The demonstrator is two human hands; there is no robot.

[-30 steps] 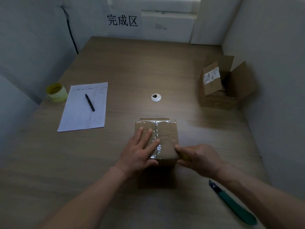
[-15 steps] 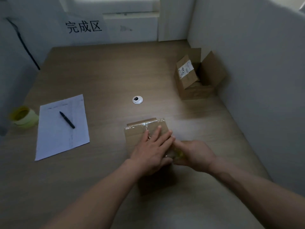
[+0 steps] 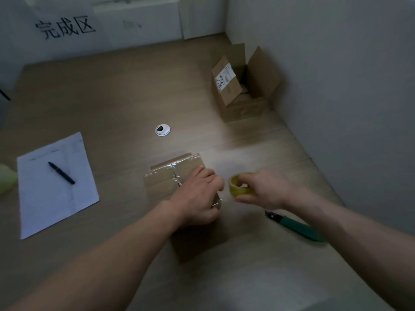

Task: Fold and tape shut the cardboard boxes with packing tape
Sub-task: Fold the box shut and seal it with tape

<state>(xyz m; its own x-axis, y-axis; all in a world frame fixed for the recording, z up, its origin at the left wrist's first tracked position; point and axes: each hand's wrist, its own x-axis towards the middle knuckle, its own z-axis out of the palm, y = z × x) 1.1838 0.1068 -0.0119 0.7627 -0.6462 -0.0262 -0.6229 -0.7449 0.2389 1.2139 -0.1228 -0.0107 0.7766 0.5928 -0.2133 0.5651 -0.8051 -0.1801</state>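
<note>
A small closed cardboard box (image 3: 164, 182) lies in the middle of the table, with shiny clear tape along its top seam and edges. My left hand (image 3: 197, 196) rests on the box's right side, fingers curled over its right edge. My right hand (image 3: 262, 189) holds a yellowish roll of packing tape (image 3: 238, 187) just right of the box, thumb and fingers around the ring. A second cardboard box (image 3: 238, 86) stands with its flaps up at the back right, a white label on one flap.
A green-handled utility knife (image 3: 296, 227) lies under my right forearm. A paper sheet (image 3: 56, 182) with a black pen (image 3: 61, 172) lies at the left, and a pale green tape roll (image 3: 6, 180) at the left edge. A white cable grommet (image 3: 162, 130) sits mid-table. Walls close the right and back.
My right hand has pulled away to the right of the box with the tape roll. My left hand slid to the box's right edge. The camera has turned further right.
</note>
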